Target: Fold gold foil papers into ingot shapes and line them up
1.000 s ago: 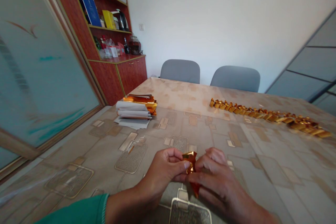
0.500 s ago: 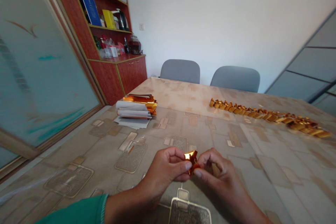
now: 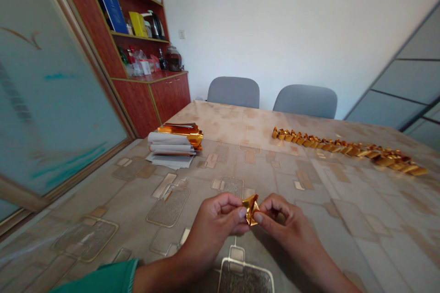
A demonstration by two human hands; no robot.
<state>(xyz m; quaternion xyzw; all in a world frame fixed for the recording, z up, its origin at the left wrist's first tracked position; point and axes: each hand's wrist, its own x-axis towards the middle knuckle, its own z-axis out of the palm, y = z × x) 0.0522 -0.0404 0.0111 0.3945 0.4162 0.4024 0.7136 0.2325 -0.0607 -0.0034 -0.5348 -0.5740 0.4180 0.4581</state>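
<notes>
A small folded piece of gold foil paper (image 3: 251, 208) is held between both hands, above the near part of the table. My left hand (image 3: 225, 217) pinches its left side between thumb and fingers. My right hand (image 3: 283, 217) grips its right side, thumb tip pressed on the foil. A stack of foil sheets (image 3: 175, 144), white and gold sides showing, lies farther off to the left. Toward the back right runs a long row of folded gold foil pieces (image 3: 338, 145), set close against one another.
The table (image 3: 213, 119) has a patterned cover. Two grey chairs (image 3: 233, 91) stand behind it against a white wall. At the left are a red-brown cabinet (image 3: 168, 98) with loaded shelves and a frosted glass panel (image 3: 51, 114).
The foil piece has changed shape and turned slightly in my fingers, its right side now pressed flatter under my right thumb. The view has shifted slightly.
</notes>
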